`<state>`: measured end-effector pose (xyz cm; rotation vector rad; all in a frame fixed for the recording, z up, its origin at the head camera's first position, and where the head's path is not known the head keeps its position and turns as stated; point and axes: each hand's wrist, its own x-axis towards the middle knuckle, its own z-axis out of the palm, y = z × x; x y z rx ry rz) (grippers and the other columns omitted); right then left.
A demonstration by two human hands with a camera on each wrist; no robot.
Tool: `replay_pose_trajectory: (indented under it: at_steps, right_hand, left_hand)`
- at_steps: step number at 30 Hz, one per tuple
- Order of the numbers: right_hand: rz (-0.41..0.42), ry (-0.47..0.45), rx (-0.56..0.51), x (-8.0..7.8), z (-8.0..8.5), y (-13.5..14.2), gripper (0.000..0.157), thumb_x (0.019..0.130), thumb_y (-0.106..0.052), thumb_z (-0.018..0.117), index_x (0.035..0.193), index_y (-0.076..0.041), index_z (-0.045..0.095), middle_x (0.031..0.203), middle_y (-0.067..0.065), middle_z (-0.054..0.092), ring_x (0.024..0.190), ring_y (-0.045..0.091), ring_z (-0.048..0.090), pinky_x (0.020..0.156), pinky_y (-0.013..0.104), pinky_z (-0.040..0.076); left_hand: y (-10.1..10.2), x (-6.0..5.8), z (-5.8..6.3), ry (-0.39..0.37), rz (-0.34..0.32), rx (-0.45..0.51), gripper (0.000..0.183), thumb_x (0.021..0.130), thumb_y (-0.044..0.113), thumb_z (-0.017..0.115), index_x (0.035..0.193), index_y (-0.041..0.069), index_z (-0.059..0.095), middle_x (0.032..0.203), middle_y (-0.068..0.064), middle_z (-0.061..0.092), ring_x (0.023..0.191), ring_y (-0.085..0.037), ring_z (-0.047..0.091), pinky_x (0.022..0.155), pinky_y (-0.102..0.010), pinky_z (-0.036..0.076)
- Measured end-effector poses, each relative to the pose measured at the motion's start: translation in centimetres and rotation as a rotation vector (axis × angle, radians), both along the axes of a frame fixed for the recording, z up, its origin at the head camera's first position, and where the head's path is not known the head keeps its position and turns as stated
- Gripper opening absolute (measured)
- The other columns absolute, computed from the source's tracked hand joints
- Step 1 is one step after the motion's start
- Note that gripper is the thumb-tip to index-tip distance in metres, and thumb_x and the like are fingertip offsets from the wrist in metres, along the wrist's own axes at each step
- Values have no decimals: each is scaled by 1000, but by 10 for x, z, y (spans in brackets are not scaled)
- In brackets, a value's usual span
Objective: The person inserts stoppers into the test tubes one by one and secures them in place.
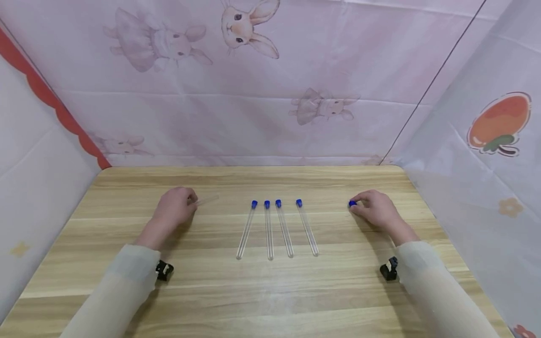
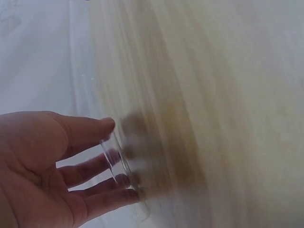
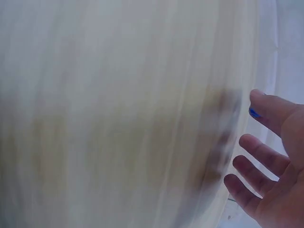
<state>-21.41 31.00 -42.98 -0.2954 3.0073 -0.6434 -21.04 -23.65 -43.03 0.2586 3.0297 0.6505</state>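
My left hand (image 1: 175, 206) is at the left of the table, holding a clear test tube (image 1: 208, 200) that points to the right. In the left wrist view the tube (image 2: 124, 166) lies between the thumb and the fingers, with its rounded end past the lowest finger. Over on the right, my right hand (image 1: 376, 209) pinches a small blue cap (image 1: 352, 203) at its fingertips. Most of that cap (image 3: 254, 113) is hidden behind the thumb in the right wrist view. Between the hands lie several clear tubes (image 1: 269, 234) with blue caps (image 1: 267, 204) on their far ends.
The wood-grain table (image 1: 270, 295) meets a pink rabbit-print curtain (image 1: 253, 126) at its back edge. White printed sheets stand along the left (image 1: 34, 188) and right (image 1: 477, 197). A black wrist device shows at each cuff.
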Motion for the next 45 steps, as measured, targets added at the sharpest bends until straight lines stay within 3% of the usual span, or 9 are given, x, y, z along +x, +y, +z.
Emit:
replay_pose_trajectory:
  at_steps: [5, 12, 20, 26, 31, 34, 37, 40, 45]
  right_hand:
    - [-107, -47, -188, 3, 5, -11, 37, 98, -36, 64, 121, -8, 69, 127, 19, 66, 119, 41, 59, 102, 58, 47]
    - [-162, -69, -468, 10, 8, -37, 44, 99, -36, 63, 128, -3, 65, 125, 18, 67, 104, 16, 65, 86, 24, 57]
    - [-224, -109, -741, 17, -1, -66, 43, 96, -29, 69, 126, 2, 64, 118, 18, 69, 91, 7, 69, 83, 31, 61]
    - [-275, -140, -864, 19, -1, -86, 45, 93, -30, 72, 125, 1, 63, 109, 4, 71, 93, 10, 69, 83, 26, 60]
    - [-279, -166, -1018, 20, 3, -102, 42, 93, -29, 73, 121, -1, 60, 102, -4, 71, 96, 13, 68, 88, 30, 59]
    - [-282, -179, -1119, 20, 6, -112, 37, 92, -27, 74, 118, -4, 61, 100, -5, 73, 95, 14, 68, 92, 33, 58]
    - [-298, -215, -1229, 20, 9, -120, 33, 92, -25, 74, 117, -6, 62, 98, -4, 74, 92, 13, 69, 92, 32, 58]
    - [-307, -248, -1319, 20, 10, -126, 33, 93, -23, 73, 118, -6, 61, 98, -3, 74, 89, 12, 69, 87, 27, 58]
    - [-287, -268, -1371, 21, 11, -132, 33, 93, -23, 73, 118, -6, 61, 99, -2, 74, 88, 12, 67, 85, 25, 57]
  left_hand:
    - [1, 4, 7, -67, -14, 162, 28, 99, 18, 60, 120, 0, 65, 117, -20, 68, 108, -39, 63, 94, -56, 51]
    - [21, 9, 17, -173, -116, 462, 32, 99, 16, 63, 124, -4, 63, 110, -20, 71, 101, -34, 68, 85, -44, 59]
    - [47, 21, 30, -473, -140, 990, 47, 101, 18, 60, 141, -2, 46, 129, -27, 63, 113, -40, 65, 97, -55, 53]
    - [70, 32, 37, -469, -137, 1188, 46, 99, 17, 63, 142, 8, 48, 127, -19, 64, 109, -32, 67, 93, -48, 57]
    - [90, 37, 37, -469, -171, 1405, 23, 100, 11, 61, 121, 7, 51, 126, -11, 56, 111, -27, 64, 97, -50, 54]
    - [101, 38, 35, -504, -130, 1599, 15, 101, 11, 59, 112, 11, 50, 118, -5, 53, 112, -25, 60, 104, -52, 49]
    - [107, 37, 31, -531, -62, 1739, 17, 103, 12, 55, 118, 16, 50, 114, -2, 54, 110, -22, 57, 109, -49, 46]
    - [111, 37, 27, -544, 1, 1786, 27, 104, 14, 51, 131, 20, 49, 115, 0, 54, 107, -18, 55, 108, -42, 48]
    - [114, 38, 24, -552, 22, 1836, 37, 105, 15, 50, 141, 24, 48, 114, 4, 59, 100, -13, 57, 97, -31, 55]
